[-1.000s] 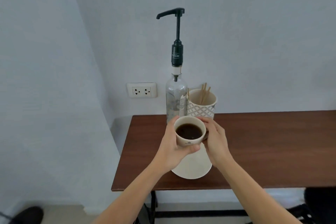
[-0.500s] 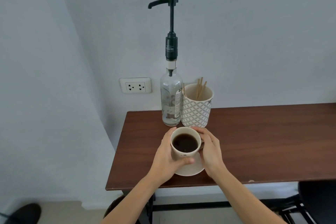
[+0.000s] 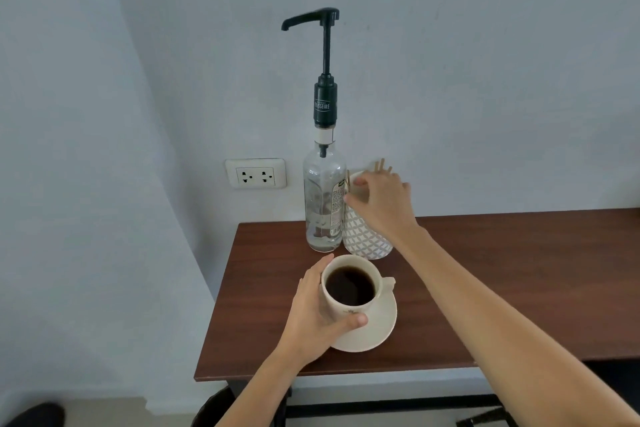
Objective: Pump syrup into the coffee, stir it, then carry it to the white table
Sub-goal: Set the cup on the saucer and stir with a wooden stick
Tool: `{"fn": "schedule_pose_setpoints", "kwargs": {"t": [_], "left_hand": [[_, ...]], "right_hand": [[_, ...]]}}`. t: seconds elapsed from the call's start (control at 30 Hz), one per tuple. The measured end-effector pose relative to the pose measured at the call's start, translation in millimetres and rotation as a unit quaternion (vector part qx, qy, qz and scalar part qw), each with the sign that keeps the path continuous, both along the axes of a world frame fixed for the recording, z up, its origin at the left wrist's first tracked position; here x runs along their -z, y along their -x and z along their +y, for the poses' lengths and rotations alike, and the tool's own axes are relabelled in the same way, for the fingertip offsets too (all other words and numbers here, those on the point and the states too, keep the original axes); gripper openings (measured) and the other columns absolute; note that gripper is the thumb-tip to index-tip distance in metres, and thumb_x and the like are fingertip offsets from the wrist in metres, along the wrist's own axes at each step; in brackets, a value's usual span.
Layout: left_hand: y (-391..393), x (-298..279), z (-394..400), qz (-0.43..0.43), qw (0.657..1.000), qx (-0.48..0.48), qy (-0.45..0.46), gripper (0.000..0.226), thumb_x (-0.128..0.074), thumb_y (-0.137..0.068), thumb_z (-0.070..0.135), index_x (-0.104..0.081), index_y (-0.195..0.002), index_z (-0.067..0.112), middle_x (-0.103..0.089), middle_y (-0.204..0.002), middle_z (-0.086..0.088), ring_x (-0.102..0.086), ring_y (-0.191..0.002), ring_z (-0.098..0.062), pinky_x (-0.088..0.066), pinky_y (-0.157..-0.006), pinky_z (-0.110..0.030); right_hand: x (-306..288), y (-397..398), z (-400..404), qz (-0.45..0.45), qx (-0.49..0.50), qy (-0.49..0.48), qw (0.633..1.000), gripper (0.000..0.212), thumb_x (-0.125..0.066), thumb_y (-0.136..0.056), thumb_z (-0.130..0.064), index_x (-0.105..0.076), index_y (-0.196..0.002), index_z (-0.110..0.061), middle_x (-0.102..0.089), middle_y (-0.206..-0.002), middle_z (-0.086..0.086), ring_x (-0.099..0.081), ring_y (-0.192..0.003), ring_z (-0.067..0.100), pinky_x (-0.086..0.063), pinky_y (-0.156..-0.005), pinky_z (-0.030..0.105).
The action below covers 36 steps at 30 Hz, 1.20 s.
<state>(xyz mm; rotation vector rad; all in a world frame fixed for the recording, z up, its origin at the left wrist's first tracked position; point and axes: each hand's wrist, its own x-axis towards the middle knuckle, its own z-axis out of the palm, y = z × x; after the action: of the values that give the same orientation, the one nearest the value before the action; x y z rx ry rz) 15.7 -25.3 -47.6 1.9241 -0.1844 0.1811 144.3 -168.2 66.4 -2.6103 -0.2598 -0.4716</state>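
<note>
- While the left hand (image 3: 317, 314) wraps around the near-left side of the coffee cup (image 3: 351, 291), thumb pressed on the front wall and fingers behind the rim, the cup sits on its saucer (image 3: 377, 329) in the lower centre of the frame.
- Dark coffee fills the cup close to the brim; the cup's handle points toward the right of the frame.
- Saucer and cup rest on the brown wooden table (image 3: 502, 288), near its left front corner.
- Above the cup in the frame, at the back edge of the table, stands the clear glass syrup bottle (image 3: 323, 205) with its tall black pump (image 3: 323, 59); the spout points toward the left of the frame, and nothing touches the pump head.
- Just right of the bottle and touching or nearly touching it stands a white patterned holder (image 3: 365, 239) with wooden stir sticks (image 3: 382, 165) poking out of its top.
- The right hand (image 3: 382, 205) is at the mouth of that holder, fingers curled loosely downward over the rim; whether they pinch a stick cannot be told, since the hand hides the opening.
- A white wall socket (image 3: 255, 173) sits on the wall left of the bottle.
- A dark shoe (image 3: 34, 414) shows at the lower left corner of the frame.
</note>
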Motion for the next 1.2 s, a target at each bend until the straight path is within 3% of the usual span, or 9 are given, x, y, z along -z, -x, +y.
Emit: {"fn": "schedule_pose_setpoints", "kwargs": {"t": [0.13,0.27,0.4,0.5,0.6,0.8,0.93,1.03,1.2], "left_hand": [[0,-1,1,0.001,1.000,0.001,-0.009,0.085,-0.089,-0.066,0.054,-0.045,-0.138,0.046,-0.056,-0.142,0.015,-0.050,-0.138,-0.016,-0.039,-0.114,-0.055],[-1,-2,1,0.005,1.000,0.001,-0.014,0.083,-0.089,-0.067,0.049,-0.046,-0.137,0.045,-0.056,-0.142,0.016,-0.049,-0.139,-0.015,-0.039,-0.115,-0.054],[-1,1,2,0.006,1.000,-0.003,-0.013,0.085,-0.091,-0.066,0.048,-0.046,-0.138,0.044,-0.056,-0.142,0.016,-0.049,-0.139,-0.014,-0.040,-0.115,-0.052],[-2,2,2,0.009,1.000,-0.002,-0.013,0.085,-0.091,-0.066,0.047,-0.046,-0.137,0.045,-0.055,-0.142,0.018,-0.049,-0.138,-0.011,-0.041,-0.115,-0.051],[-1,2,2,0.011,1.000,0.001,-0.011,0.085,-0.090,-0.066,0.049,-0.045,-0.138,0.044,-0.055,-0.141,0.022,-0.049,-0.137,-0.007,-0.040,-0.115,-0.050],[-1,2,1,0.019,1.000,0.001,-0.004,0.092,-0.090,-0.064,0.055,-0.042,-0.141,0.044,-0.054,-0.142,0.022,-0.049,-0.138,-0.008,-0.043,-0.114,-0.048],[-1,2,3,0.018,1.000,0.003,-0.001,0.092,-0.090,-0.061,0.054,-0.041,-0.139,0.050,-0.054,-0.140,0.027,-0.048,-0.137,-0.006,-0.042,-0.115,-0.048],[0,0,2,0.012,1.000,0.003,0.002,0.088,-0.090,-0.061,0.054,-0.042,-0.134,0.056,-0.056,-0.138,0.027,-0.050,-0.135,-0.005,-0.042,-0.115,-0.047],[1,0,2,0.007,1.000,0.002,0.018,0.090,-0.089,-0.060,0.059,-0.045,-0.138,0.046,-0.060,-0.138,0.019,-0.053,-0.135,-0.010,-0.044,-0.112,-0.050]], "right_hand": [[2,-8,1,-0.021,-0.037,-0.030,0.999,0.041,-0.061,-0.092,-0.031,-0.051,-0.054,-0.018,-0.060,-0.058,0.000,-0.057,-0.061,0.022,-0.052,-0.084,0.046],[-8,-7,-14,0.003,-0.040,-0.072,0.997,0.037,-0.059,-0.096,-0.021,-0.068,-0.063,-0.006,-0.064,-0.057,0.011,-0.053,-0.054,0.023,-0.041,-0.061,0.030],[-27,-11,-31,-0.007,-0.023,-0.111,0.994,0.053,-0.060,-0.096,-0.014,-0.046,-0.045,-0.012,-0.041,-0.042,0.001,-0.035,-0.043,0.015,-0.031,-0.051,0.016],[-39,-12,-48,-0.016,-0.017,-0.121,0.992,0.037,-0.060,-0.095,-0.014,-0.068,-0.068,0.011,-0.063,-0.057,0.023,-0.049,-0.052,0.031,-0.037,-0.056,0.029],[-52,-4,-61,-0.061,-0.013,-0.136,0.989,0.038,-0.060,-0.095,-0.020,-0.069,-0.077,0.013,-0.070,-0.075,0.032,-0.058,-0.061,0.036,-0.039,-0.063,0.032],[-88,61,-70,-0.251,-0.004,-0.321,0.913,0.021,-0.056,-0.095,-0.022,-0.068,-0.081,-0.012,-0.066,-0.063,0.006,-0.054,-0.056,0.027,-0.043,-0.058,0.038],[-48,105,-61,-0.127,-0.083,-0.296,0.943,0.027,-0.051,-0.101,-0.020,-0.062,-0.077,-0.020,-0.063,-0.058,-0.003,-0.056,-0.051,0.007,-0.044,-0.056,0.028],[-6,118,-55,-0.053,-0.103,-0.209,0.971,0.030,-0.050,-0.102,-0.023,-0.064,-0.077,-0.013,-0.065,-0.058,0.000,-0.060,-0.056,0.014,-0.047,-0.056,0.027],[23,120,-31,0.006,-0.138,-0.224,0.965,0.026,-0.052,-0.102,-0.020,-0.067,-0.083,-0.010,-0.070,-0.064,-0.001,-0.066,-0.061,0.013,-0.055,-0.061,0.030]]}}
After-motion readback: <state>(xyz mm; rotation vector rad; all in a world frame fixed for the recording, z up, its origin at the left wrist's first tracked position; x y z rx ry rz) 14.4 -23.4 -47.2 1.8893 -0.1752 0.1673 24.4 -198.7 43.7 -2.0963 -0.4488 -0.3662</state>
